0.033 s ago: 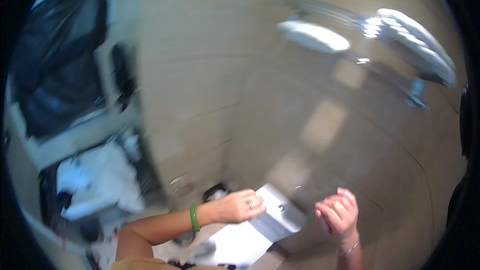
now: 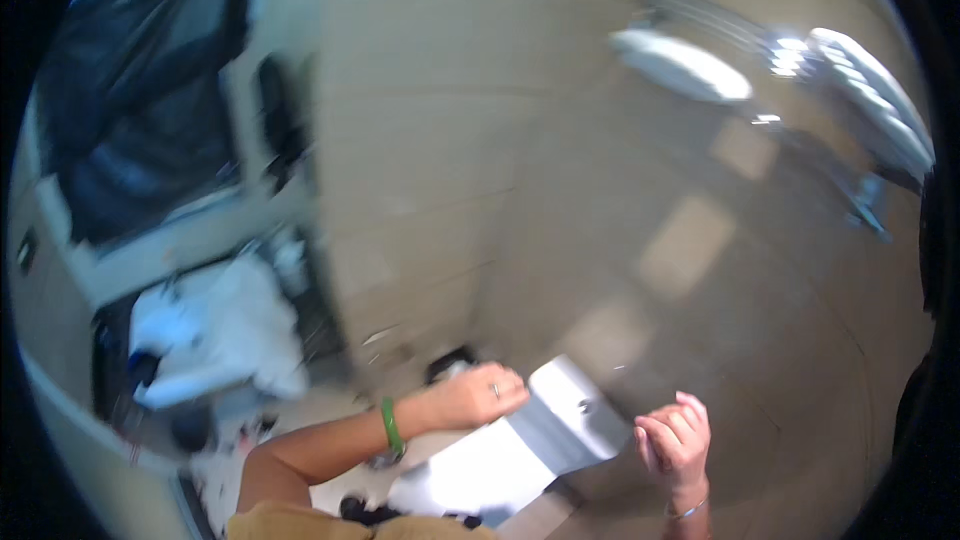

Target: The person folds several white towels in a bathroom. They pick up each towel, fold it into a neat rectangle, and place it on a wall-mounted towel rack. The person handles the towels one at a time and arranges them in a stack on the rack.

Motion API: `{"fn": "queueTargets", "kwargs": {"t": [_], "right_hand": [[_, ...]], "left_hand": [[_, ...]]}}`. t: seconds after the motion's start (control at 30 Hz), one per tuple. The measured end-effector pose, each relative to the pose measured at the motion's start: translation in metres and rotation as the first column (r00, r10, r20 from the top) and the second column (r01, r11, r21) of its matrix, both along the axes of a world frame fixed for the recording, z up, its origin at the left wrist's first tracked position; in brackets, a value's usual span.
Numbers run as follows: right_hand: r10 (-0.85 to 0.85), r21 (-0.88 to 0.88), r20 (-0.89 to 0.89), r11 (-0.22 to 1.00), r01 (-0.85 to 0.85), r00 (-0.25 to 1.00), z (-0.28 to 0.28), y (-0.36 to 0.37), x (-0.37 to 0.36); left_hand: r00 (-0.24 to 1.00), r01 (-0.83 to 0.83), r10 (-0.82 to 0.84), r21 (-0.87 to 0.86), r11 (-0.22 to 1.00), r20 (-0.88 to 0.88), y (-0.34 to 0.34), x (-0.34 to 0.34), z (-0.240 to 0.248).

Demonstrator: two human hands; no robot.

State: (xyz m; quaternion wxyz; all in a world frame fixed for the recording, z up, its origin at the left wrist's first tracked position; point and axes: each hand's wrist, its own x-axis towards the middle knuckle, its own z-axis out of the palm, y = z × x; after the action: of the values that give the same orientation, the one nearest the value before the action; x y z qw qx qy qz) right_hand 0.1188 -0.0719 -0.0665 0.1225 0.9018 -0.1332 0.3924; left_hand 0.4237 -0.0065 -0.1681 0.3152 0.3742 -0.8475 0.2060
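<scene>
My left hand (image 2: 470,399), with a green bracelet and a ring, reaches in from the lower left. Its fingers are curled and pressed together; whatever they hold, if anything, is hidden. Just right of its fingertips lies the upper edge of a white, flat-sided piece (image 2: 475,470) with a small round metal fitting on its end panel. I cannot tell whether the hand touches it. Off the right end of that piece, my right hand (image 2: 675,440) is raised with its fingers folded in. A thin bracelet circles that wrist. Its palm is out of sight, so any small thing inside cannot be made out.
A pale wall (image 2: 410,140) stands ahead. At the left hang a dark plastic sheet (image 2: 140,110) and a black object (image 2: 278,120). White cloth or plastic (image 2: 225,325) lies below. Far right, white padded furniture (image 2: 690,65) with a metal frame stands on the brownish floor (image 2: 760,340).
The view has swung, so the surroundings appear farther right. My left hand no longer overlaps the white panel's corner and now appears beside it. My right hand has barely shifted.
</scene>
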Motion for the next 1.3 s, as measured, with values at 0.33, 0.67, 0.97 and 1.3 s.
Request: {"fn": "queueTargets", "kwargs": {"t": [0.33, 0.67, 0.97, 1.3], "right_hand": [[0.162, 0.71, -0.383, 0.681, 0.178, 0.909, -0.165, 0.113, 0.151], [0.192, 0.674, -0.561, 0.67, 0.31, 0.805, -0.174, 0.175, 0.237], [0.095, 0.639, -0.556, 0.684, 0.351, 0.826, -0.17, 0.191, 0.237], [0.261, 0.703, -0.49, 0.683, 0.199, 0.832, -0.171, 0.18, 0.306]], "left_hand": [[0.03, -0.758, 0.987, 0.64, 0.126, -0.158, 0.246, 0.323, -0.194], [-0.044, -0.803, 0.965, 0.584, 0.121, -0.26, 0.25, 0.468, -0.276], [-0.181, -0.634, 0.911, 0.752, 0.179, -0.369, 0.223, 0.587, -0.283], [-0.344, 0.014, 0.026, 0.023, 1.0, -0.939, 0.199, 0.548, -0.059]]}}
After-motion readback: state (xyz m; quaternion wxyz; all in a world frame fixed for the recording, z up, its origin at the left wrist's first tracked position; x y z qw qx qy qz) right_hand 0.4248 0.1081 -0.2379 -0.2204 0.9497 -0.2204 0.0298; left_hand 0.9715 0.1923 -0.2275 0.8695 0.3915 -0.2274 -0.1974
